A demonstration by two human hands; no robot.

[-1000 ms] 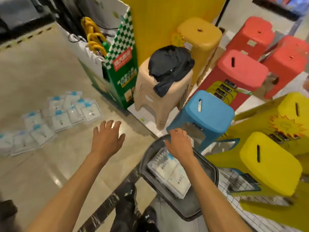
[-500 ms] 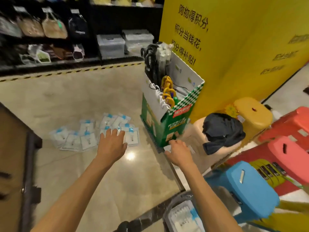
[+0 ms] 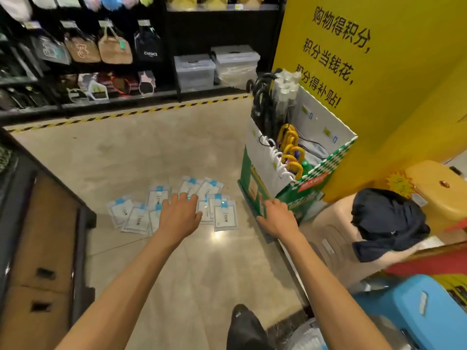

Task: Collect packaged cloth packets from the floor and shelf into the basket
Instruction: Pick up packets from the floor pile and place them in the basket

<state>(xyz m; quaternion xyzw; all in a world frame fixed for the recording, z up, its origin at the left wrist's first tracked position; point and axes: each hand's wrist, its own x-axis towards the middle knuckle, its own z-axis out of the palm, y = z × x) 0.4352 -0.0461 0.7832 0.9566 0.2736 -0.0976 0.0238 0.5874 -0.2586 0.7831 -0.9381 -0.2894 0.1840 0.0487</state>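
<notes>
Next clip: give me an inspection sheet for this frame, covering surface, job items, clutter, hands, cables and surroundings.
Surface: glossy beige floor, with striped hazard tape along the shelf base.
Job's things: a cluster of cloth packets lies flat and overlapping on the floor; basket not clearly in view.
Clutter: green display box; dark cloth on a beige stool; blue stool.
Hands: left hand spread over the packets, contact unclear; right hand empty, in front of the green display box.
Cables: nothing seen.
Surroundings: shelves of bags; yellow sign wall.
</notes>
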